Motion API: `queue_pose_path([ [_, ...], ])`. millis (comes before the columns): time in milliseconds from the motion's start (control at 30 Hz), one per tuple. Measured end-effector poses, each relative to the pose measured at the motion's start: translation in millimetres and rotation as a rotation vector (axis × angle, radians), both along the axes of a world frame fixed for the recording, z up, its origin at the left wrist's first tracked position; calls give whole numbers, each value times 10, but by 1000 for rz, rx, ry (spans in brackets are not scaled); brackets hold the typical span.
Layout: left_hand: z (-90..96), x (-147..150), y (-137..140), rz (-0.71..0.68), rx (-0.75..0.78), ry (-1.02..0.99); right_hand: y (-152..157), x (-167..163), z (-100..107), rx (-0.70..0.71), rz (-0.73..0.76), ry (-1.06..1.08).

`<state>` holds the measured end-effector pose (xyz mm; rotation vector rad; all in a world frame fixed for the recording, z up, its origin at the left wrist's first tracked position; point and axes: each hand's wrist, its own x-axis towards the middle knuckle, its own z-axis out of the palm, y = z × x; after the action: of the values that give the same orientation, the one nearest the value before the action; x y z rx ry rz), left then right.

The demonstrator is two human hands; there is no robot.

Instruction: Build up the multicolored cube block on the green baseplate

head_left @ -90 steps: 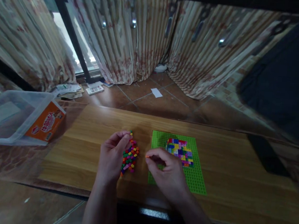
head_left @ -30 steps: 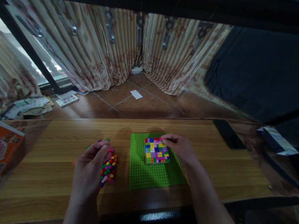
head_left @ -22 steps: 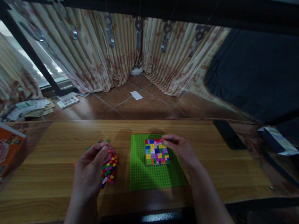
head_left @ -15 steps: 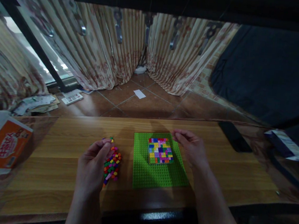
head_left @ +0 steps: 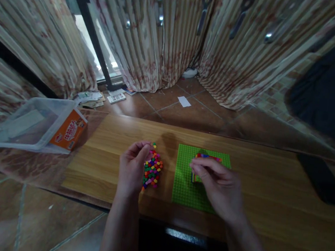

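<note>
A green studded baseplate (head_left: 183,189) lies on the table. On it stands a square block of small multicoloured bricks (head_left: 199,156), mostly covered by my right hand (head_left: 219,184). That hand is closed in a pinch above the block's left side; whatever its fingertips hold is too small to make out. Left of the baseplate is a loose pile of small coloured bricks (head_left: 153,169). My left hand (head_left: 133,165) is pinched closed at the pile's left edge, and I cannot see what is between its fingers.
The wooden tabletop (head_left: 113,144) extends to both sides. A black phone (head_left: 323,180) lies at the right. To the left sits a clear plastic bin (head_left: 44,126) with an orange label. Curtains (head_left: 174,44) hang behind the tiled floor.
My right hand has moved left from the baseplate's far right corner to over the brick block. My left hand stays pinched beside the pile. The camera view has turned left.
</note>
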<state>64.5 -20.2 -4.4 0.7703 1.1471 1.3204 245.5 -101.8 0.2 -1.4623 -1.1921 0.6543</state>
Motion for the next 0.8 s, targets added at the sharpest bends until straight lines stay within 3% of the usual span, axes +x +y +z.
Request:
queue_pose_path([
  [233,21,-26,5,32,3,-42,70,-309,-227,-28,176,-219],
  [533,23,-56,6,27,2,-27,231,-523,-615,-30,254,-508],
  [800,93,-296,52,251,36,-93,299,-564,-696,-65,270,-598],
])
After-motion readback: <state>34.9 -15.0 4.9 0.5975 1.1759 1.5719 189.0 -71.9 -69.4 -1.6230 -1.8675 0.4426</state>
